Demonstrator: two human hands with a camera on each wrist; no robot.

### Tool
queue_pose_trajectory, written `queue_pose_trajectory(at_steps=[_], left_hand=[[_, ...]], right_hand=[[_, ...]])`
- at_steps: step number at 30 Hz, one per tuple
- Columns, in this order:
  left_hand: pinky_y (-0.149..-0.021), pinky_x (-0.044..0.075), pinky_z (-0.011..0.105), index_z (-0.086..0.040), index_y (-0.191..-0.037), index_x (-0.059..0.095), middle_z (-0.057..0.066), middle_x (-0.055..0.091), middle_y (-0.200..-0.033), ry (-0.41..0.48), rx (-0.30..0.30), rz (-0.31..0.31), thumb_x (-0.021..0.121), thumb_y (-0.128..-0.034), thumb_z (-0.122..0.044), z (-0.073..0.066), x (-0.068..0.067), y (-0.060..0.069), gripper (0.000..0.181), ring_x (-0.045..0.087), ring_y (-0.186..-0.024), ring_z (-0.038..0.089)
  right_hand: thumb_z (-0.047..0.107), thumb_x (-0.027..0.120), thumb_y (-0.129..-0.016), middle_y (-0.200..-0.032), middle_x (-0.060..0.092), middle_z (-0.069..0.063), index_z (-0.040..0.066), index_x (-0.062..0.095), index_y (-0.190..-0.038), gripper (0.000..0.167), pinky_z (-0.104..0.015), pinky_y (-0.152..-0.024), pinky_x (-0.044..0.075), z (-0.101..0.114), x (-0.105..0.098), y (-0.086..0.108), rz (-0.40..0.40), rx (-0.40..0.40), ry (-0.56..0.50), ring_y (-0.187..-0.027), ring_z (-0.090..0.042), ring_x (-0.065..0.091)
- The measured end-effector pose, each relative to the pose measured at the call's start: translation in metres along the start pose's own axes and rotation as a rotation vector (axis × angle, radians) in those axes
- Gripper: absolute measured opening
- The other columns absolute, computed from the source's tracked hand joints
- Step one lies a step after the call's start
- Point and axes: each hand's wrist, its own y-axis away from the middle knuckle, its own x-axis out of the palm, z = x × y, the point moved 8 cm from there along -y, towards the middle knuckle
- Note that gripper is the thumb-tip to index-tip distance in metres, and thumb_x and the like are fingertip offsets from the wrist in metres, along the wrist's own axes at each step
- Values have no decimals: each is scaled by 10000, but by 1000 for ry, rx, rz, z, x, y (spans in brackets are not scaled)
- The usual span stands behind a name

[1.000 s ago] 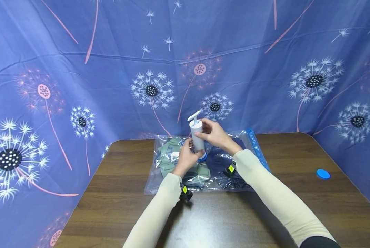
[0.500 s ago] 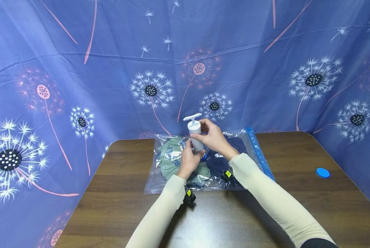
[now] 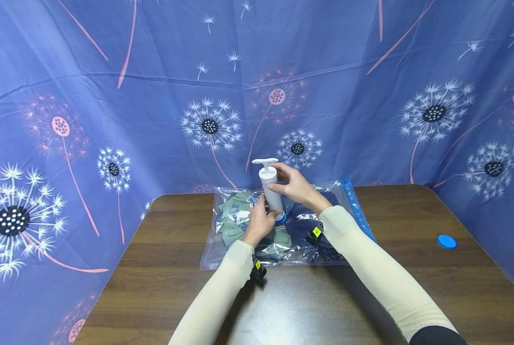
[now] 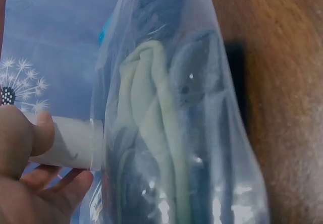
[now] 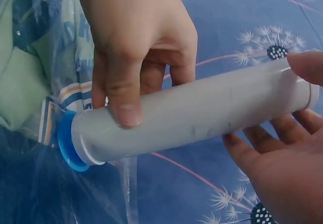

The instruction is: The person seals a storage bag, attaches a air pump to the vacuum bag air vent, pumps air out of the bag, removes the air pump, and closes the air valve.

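A white cylindrical pump (image 3: 271, 191) with a T-shaped handle stands slightly tilted on the blue valve ring (image 3: 280, 218) of a clear plastic bag (image 3: 211, 249). Green clothing (image 3: 232, 221) and dark clothing (image 3: 300, 225) lie inside the bag. My left hand (image 3: 260, 221) grips the lower part of the pump, its thumb on the barrel in the right wrist view. Higher up, my right hand (image 3: 295, 186) holds the barrel just under the handle. The pump's bottom end (image 5: 88, 138) meets the blue ring (image 5: 68, 141) in the right wrist view.
On the right of the brown wooden table (image 3: 162, 297) lies a round blue cap (image 3: 447, 241). The bag's blue zip edge (image 3: 357, 206) runs along its right side. A blue cloth with a dandelion pattern (image 3: 153, 120) hangs behind the table.
The pump leaned left and rose a little, then came back down; its handle now sits further left and has turned. Both hands moved slightly with it, keeping their grip.
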Motion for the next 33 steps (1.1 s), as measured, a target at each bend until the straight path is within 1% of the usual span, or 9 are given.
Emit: queue_pose_trajectory(at_steps=[5,9,14,17,21,26,31,33], left_hand=[[-1014,568,451,27,-1388,494,251,646,-1313,18,8,33,704,-921,1,2,2,-1,512,667,-1197,377],[-1002,570,460,21,-1397,495,244,646,-1316,4,-3,28,719,-910,-27,2,1,0,539,668,-1187,372],[-938,587,438,-27,-1400,508,197,660,-1303,-39,-71,-24,805,-872,-166,2,-3,3,621,694,-1110,336],[-913,592,419,-39,-1401,513,182,670,-1271,-60,-87,-71,839,-850,-208,1,-4,4,662,707,-1075,321],[-912,580,417,-38,-1376,529,171,666,-1239,-69,-95,-124,859,-834,-225,0,-5,6,661,685,-1087,311],[-949,553,453,-22,-1335,539,175,650,-1230,-66,-123,-152,867,-830,-229,-3,-3,7,637,645,-1113,326],[-962,557,467,-11,-1323,542,189,661,-1226,-63,-123,-167,871,-827,-227,-5,-3,8,632,652,-1111,340],[-945,566,461,-15,-1292,559,186,676,-1200,-69,-122,-164,871,-830,-228,-6,-3,9,597,664,-1094,337]], right_hand=[[89,668,-986,-1462,558,-231,60,397,-1563,639,-583,-1120,458,-2,2,-3,54,9,-49,-1352,-409,546],[85,673,-976,-1452,567,-234,47,406,-1555,639,-572,-1123,460,-3,2,-2,51,13,-42,-1348,-409,552],[101,725,-947,-1407,602,-225,32,472,-1500,613,-552,-1099,489,-4,-2,-2,-4,-10,13,-1309,-409,586],[122,752,-936,-1375,622,-216,22,514,-1446,571,-547,-1077,507,-1,-3,1,-37,-18,37,-1267,-405,614],[150,788,-916,-1322,641,-195,30,541,-1392,550,-527,-1063,514,0,-1,3,-86,-9,62,-1208,-382,640],[226,831,-886,-1305,647,-141,70,531,-1392,609,-510,-1057,519,-1,1,4,-131,10,124,-1200,-349,646],[317,869,-844,-1264,639,-110,97,521,-1319,629,-503,-1017,538,1,1,6,-177,24,189,-1169,-325,653],[336,872,-839,-1257,633,-110,100,510,-1309,639,-497,-1001,542,1,1,7,-184,28,211,-1155,-319,655]])
